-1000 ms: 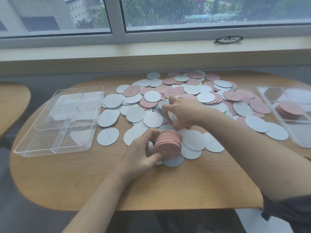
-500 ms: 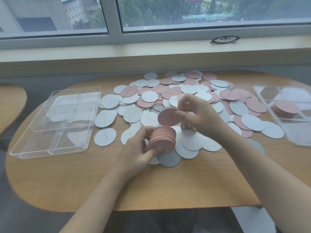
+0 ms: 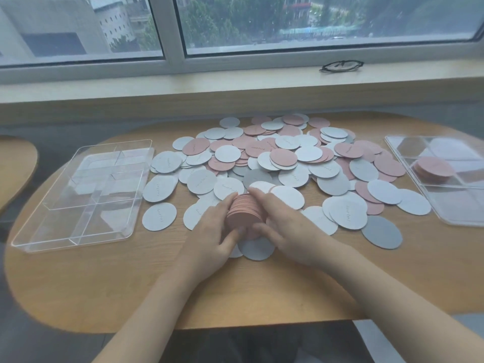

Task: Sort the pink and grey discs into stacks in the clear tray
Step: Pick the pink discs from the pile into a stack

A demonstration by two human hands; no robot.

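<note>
A tilted stack of pink discs sits near the table's front middle, held from both sides. My left hand curls round its left side with the thumb at the front. My right hand cups its right side. Behind them spreads a loose pile of pink and grey discs. A clear divided tray stands at the left with no discs in it. A second clear tray at the right holds a short stack of pink discs.
The oval wooden table has bare wood along its front edge. A pair of black glasses lies on the window sill behind. Part of another wooden table shows at far left.
My right hand lifted a pink disc out of the pile, brought it down to the stack, and now cups the stack's right side. My left hand kept hold of the stack.
</note>
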